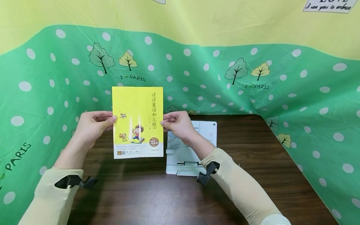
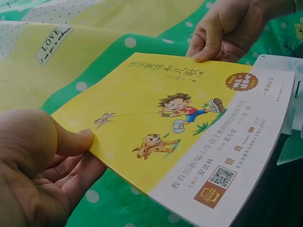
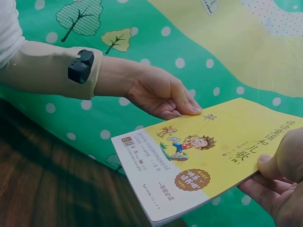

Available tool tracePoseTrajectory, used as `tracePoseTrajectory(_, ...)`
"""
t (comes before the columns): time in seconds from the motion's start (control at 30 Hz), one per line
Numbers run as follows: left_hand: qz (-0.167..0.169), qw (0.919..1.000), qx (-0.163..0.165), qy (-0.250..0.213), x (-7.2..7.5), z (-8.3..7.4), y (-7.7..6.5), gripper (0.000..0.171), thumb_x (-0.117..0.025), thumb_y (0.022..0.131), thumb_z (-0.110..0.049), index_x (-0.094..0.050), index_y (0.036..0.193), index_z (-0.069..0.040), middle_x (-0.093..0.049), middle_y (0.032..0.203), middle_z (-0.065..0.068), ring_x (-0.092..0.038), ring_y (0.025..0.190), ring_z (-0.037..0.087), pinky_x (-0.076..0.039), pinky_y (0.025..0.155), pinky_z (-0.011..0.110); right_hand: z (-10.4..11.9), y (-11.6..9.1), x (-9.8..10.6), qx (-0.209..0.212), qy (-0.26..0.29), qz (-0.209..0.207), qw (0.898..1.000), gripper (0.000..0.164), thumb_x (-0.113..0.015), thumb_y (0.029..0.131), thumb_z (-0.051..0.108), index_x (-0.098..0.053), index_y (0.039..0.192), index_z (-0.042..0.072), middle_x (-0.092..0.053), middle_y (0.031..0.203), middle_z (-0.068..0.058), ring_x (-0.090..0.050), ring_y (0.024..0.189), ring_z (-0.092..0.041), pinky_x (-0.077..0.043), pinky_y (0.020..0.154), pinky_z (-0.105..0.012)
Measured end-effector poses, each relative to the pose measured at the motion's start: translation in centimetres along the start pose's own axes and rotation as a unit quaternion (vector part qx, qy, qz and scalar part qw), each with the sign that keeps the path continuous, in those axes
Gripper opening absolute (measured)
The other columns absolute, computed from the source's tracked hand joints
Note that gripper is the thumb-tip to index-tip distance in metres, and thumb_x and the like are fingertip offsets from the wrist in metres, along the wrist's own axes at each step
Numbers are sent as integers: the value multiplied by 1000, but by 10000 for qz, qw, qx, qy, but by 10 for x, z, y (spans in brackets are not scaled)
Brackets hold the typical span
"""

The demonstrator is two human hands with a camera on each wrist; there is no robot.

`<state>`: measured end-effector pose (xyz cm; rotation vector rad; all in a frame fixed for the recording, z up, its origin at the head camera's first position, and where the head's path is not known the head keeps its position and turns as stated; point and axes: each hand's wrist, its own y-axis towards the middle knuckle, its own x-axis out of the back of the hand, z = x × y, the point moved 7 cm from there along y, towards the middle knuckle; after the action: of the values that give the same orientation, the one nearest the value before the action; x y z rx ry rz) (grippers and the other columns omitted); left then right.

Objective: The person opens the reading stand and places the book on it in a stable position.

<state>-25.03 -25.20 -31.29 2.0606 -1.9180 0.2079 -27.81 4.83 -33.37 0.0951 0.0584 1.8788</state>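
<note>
A yellow children's book with a white lower band is held upright above the table, its front cover facing the head camera. On the cover are a running boy, a dog and a kite. My left hand pinches the book's left edge, thumb on the cover and fingers behind. The opposite edge is pinched by my right hand in the same way. In the right wrist view the book looks closed, with both hands on it. Behind my right hand and forearm, a white book stand lies partly hidden on the table.
The dark wooden table spreads out beneath the hands. Green and yellow fabric with dots and printed trees hangs behind it and along both sides. Each forearm wears a black camera mount, one being the right mount.
</note>
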Motion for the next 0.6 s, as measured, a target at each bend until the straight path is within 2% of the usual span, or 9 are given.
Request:
tracePoseTrajectory(0.17,-14,9999,-100,-34,-7,-6,2,44,-77,100,-19,-68,131,10,-74,111,13,-75,89,11,-61,80,27,3,1,10,16,-171,-132,9998,17,-73,97,-6,-76,114,-8,-78,102,-17,-78,91,-28,-62,86,-49)
tracePoseTrajectory(0.37,-40,9992,-243,-312,-15,-15,4,39,-78,98,-13,-69,126,12,-75,106,8,-75,90,11,-61,81,30,9,1,21,82,-246,-185,9995,17,-73,97,-6,-76,114,-8,-78,101,-17,-79,91,-30,-62,85,-46)
tracePoseTrajectory(0.6,-57,9987,-381,-332,-25,-21,8,36,-79,97,-13,-72,123,11,-76,103,8,-75,89,13,-62,81,30,14,1,33,121,-279,-210,9993,20,-72,98,-5,-75,117,-7,-78,106,-17,-78,93,-31,-63,84,-40)
